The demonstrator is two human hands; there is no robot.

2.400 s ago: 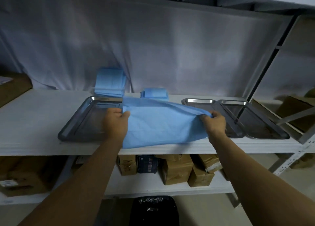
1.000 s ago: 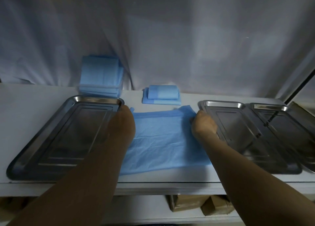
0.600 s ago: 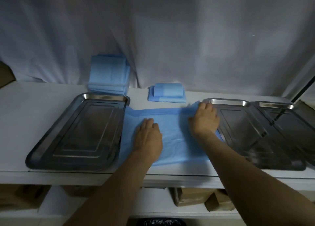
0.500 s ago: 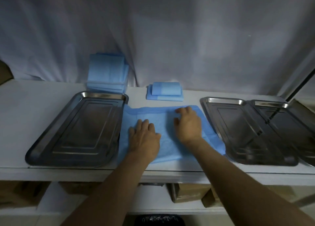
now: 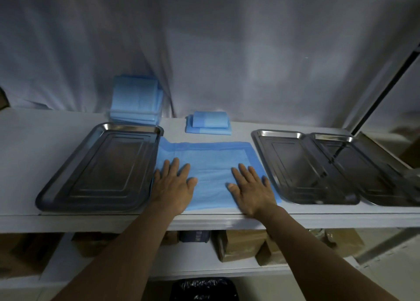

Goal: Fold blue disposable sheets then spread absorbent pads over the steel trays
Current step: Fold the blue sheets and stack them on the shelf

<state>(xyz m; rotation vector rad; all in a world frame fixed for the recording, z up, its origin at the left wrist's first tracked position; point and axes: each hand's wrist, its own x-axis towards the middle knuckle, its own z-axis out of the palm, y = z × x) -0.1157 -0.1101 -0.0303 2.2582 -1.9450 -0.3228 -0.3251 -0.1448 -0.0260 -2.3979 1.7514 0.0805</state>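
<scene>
The trays [image 5: 100, 169] were glossy steel; the blue sheet [image 5: 211, 164] looked matt, papery; the backdrop [image 5: 204, 50] was cloth.

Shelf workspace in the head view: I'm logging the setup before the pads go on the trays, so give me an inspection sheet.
Surface: white shelf, with a white sheet hung behind it.
Job's things: blue sheet flat between the left tray and middle tray; right tray overlaps the middle one; all three bare. Tall blue stack and small folded pile at the back.
Clutter: nothing seen.
Hands: left hand and right hand press flat on the sheet.
Cables: nothing seen.
Surroundings: brown boxes on the lower shelf; black bag below.
</scene>
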